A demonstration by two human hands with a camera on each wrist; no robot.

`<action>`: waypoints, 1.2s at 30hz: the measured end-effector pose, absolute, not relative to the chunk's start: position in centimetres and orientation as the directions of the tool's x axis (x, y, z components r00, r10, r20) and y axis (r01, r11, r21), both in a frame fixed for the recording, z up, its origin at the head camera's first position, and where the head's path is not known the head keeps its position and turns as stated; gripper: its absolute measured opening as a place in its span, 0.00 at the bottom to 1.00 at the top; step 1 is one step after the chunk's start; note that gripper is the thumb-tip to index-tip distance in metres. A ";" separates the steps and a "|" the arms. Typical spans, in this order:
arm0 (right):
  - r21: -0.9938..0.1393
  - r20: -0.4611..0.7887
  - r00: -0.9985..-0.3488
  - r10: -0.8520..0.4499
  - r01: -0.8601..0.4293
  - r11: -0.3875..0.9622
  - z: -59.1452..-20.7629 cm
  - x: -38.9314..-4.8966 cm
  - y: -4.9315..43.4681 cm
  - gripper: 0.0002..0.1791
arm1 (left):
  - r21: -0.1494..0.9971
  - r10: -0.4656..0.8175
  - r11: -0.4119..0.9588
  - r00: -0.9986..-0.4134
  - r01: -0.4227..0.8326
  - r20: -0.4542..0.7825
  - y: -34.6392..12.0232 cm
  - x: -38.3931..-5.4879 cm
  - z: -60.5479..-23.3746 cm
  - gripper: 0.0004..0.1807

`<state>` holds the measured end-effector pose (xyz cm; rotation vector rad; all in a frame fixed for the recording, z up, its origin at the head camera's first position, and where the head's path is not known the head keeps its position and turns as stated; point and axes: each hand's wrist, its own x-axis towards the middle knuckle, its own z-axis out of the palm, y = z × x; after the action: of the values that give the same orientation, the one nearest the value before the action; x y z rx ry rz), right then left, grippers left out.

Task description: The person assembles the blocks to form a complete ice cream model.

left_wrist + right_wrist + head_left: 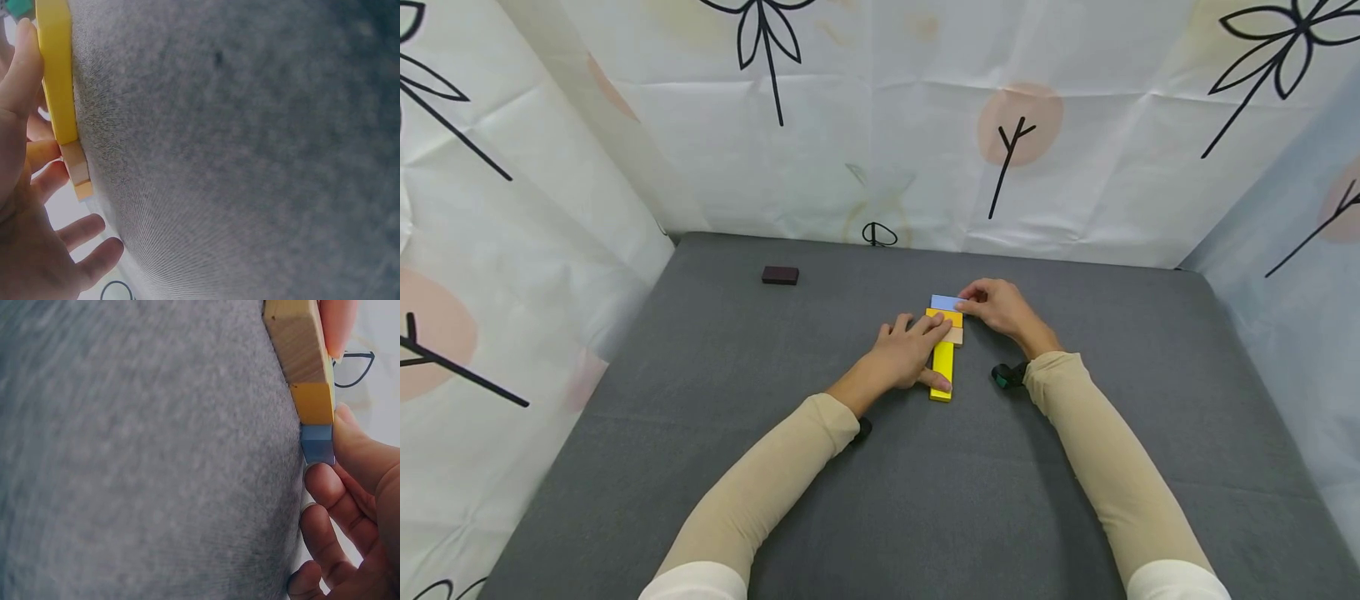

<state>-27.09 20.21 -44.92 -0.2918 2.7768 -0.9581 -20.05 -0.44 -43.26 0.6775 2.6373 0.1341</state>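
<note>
A column of blocks lies flat on the grey table. At its near end is a long yellow block [942,367], then a natural wood block [955,337], an orange-yellow block [953,318] and a blue block [944,302] at the far end. Spread over the column from the left, my left hand [904,354] rests its thumb on the long yellow block and its fingertips near the wood and orange-yellow blocks. My right hand [1002,312] pinches the blue block's right end; the right wrist view shows thumb and index finger at that blue block [317,444].
A dark brown block [780,276] lies alone toward the table's back left. White patterned cloth [865,150] hangs behind the grey table [700,350] and along both sides. Dark wrist straps show on both arms.
</note>
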 end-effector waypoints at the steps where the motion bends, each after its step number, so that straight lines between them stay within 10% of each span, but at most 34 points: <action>1: -0.620 -0.115 -0.962 -0.246 -0.124 0.775 -44.9 -27.1 20.2 0.18 | 0.191 0.480 0.877 -0.796 0.441 -0.368 -0.4 -20.0 -43.2 0.58; 36: -0.635 -0.142 -0.951 -0.274 -0.125 0.762 -45.0 -27.2 20.1 0.21 | 0.223 0.480 0.877 -0.793 0.425 -0.375 -0.6 -20.1 -43.2 0.56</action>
<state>-27.24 20.06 -44.99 -0.3140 2.7323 -0.9617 -20.11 -0.55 -43.18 0.6641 2.6203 0.1767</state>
